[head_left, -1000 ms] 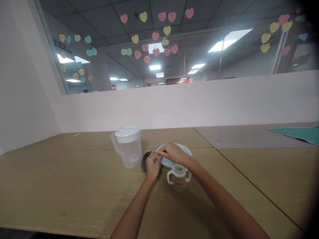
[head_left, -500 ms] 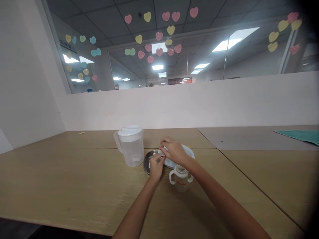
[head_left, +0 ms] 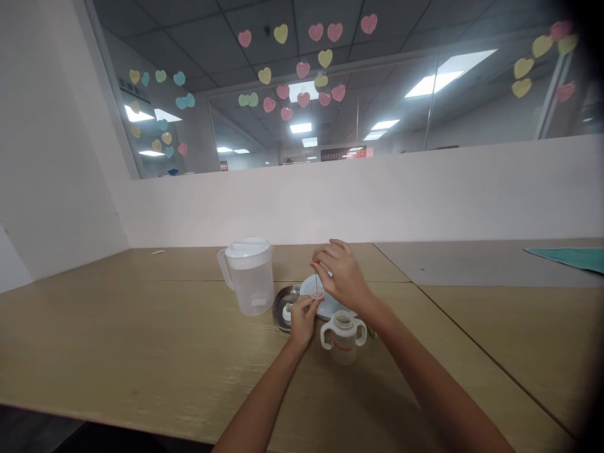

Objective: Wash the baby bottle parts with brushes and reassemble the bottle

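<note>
Our small pale disc lies roughly flat in the left hand's pinch, so that hand is nearer to it. Above it stands a thin dark line, perhaps a stem or thread, its long axis nearly upright; our right hand has its top between closed fingertips. The two-handled cup sits nearer us, slightly right.

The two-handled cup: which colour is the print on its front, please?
The print is red; see the head view.
</note>
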Motion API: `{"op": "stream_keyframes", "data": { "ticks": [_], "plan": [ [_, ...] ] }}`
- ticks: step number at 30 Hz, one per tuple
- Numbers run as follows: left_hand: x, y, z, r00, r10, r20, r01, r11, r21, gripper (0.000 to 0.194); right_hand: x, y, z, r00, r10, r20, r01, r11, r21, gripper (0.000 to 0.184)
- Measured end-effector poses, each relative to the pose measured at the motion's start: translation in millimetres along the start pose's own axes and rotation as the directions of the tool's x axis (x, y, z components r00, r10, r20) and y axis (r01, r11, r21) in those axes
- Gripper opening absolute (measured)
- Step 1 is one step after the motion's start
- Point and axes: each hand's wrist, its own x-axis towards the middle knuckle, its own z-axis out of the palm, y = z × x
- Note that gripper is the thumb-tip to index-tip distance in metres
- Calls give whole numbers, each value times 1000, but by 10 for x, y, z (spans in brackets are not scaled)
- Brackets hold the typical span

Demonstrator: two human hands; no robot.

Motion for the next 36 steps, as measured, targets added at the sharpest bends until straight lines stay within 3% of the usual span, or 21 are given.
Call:
{"op": "stream_keyframes", "data": {
  "ticks": [3,4,6,8,10,12,13,15,16,19,23,26,29,31,32,33,34,36],
  "plan": [
    [-31,-21,13,999,9,38,-11,999,30,28,53,-20,-185,979,74,-190,-62,996,69,15],
    [-43,-23,18,998,19,60,-22,998,54,28,67,-12,-258,944,151,-292,-122,986,115,14],
    [-68,-16,28,995,29,99,-39,995,96,30,79,58,-382,827,329,-456,-257,942,214,16],
    [-86,0,34,994,24,110,-36,993,112,30,50,224,-427,746,460,-481,-348,886,307,20],
    [-95,18,34,994,19,109,-31,993,114,29,-30,476,-355,722,583,-373,-451,805,386,24],
    [-98,27,28,994,16,107,-29,993,113,29,-158,760,-182,662,721,-202,-594,670,446,26],
    [-98,28,25,994,16,109,-28,993,112,30,-234,895,-74,616,782,-100,-674,588,448,26],
    [-99,20,19,993,12,119,-25,994,110,32,-400,1117,144,463,875,140,-843,387,374,23],
    [-99,15,18,992,9,124,-23,994,111,33,-486,1199,240,420,887,191,-879,344,331,22],
    [-97,5,19,992,7,122,-21,994,109,34,-720,1351,425,359,900,246,-926,309,218,17],
    [-85,27,12,995,53,80,-62,990,125,32,-885,1439,448,350,901,257,-934,358,18,17],
    [-73,45,-6,997,59,44,-67,979,191,30,-830,1422,393,405,871,277,-890,445,-98,28],
    [-66,43,-19,997,59,55,-71,964,257,29,-661,1260,346,465,777,424,-827,552,-106,27],
    [-63,34,-21,995,65,72,-83,953,290,28,-540,1071,344,497,623,604,-773,634,-18,25],
    [-61,29,-21,995,69,79,-90,949,301,28,-489,964,356,516,392,761,-703,702,115,27],
    [-57,24,-22,994,75,79,-96,947,306,28,-449,858,378,531,195,825,-645,723,245,27],
    [-50,19,-25,994,84,72,-102,948,303,28,-420,759,409,555,97,826,-608,725,324,27],
    [-28,16,-41,993,107,39,-114,953,279,25,-397,612,490,649,118,752,-602,685,412,24]
  ]
}}
